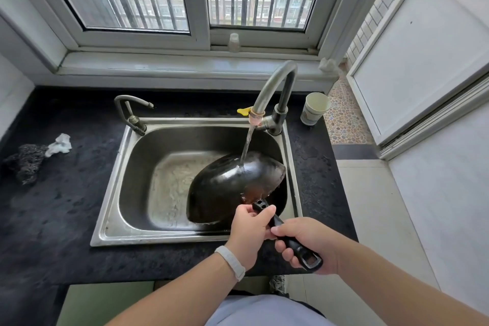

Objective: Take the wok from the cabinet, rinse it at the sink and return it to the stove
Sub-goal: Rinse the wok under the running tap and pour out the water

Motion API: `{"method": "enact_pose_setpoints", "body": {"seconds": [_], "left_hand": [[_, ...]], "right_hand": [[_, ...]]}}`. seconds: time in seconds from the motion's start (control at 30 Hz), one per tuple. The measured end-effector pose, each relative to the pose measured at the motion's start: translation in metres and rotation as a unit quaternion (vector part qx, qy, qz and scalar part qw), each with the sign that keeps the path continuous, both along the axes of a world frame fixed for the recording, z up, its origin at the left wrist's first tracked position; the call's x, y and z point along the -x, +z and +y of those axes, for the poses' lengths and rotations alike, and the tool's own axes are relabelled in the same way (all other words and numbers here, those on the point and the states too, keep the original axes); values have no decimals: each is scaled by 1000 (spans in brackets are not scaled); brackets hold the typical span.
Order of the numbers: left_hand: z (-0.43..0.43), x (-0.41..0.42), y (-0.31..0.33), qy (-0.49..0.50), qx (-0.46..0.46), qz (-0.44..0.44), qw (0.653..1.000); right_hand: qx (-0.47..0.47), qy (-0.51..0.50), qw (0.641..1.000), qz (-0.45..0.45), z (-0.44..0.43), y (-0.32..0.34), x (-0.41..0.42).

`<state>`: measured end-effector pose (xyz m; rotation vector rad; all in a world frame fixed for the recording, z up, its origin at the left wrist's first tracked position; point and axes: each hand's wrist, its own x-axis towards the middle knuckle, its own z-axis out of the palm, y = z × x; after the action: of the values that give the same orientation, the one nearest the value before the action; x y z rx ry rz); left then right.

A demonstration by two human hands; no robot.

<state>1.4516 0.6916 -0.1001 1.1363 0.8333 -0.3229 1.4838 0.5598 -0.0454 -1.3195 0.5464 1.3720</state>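
Head view: wok (232, 188) held inside the sink (113, 193), tilted with its dark outer side up beneath the running tap (275, 82), evidently so water sheets off into the basin; left grip (248, 230) curled round the handle (277, 221) near the bowl; right grip (307, 241) closed round its far end, apparently sharing the weight; rinse under way; stove not in sight.

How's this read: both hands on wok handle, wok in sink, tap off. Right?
Not quite: the tap is running, water hitting the wok, per the head view. Left hand and right hand do grip the handle, wok in sink.
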Motion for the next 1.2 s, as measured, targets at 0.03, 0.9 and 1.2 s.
{"method": "enact_pose_setpoints", "body": {"seconds": [0.03, 0.9, 1.2], "left_hand": [[0, 1, 1, 1, 7, 1, 1000], [33, 38, -2, -64, 37, -16, 997], [22, 46, -1, -51, 30, -24, 998]], "right_hand": [[2, 3, 1000, -9, -1, -1, 1], [21, -50, 998, -37, 30, -3, 58], [6, -40, 998, -37, 19, 0, 65]]}}
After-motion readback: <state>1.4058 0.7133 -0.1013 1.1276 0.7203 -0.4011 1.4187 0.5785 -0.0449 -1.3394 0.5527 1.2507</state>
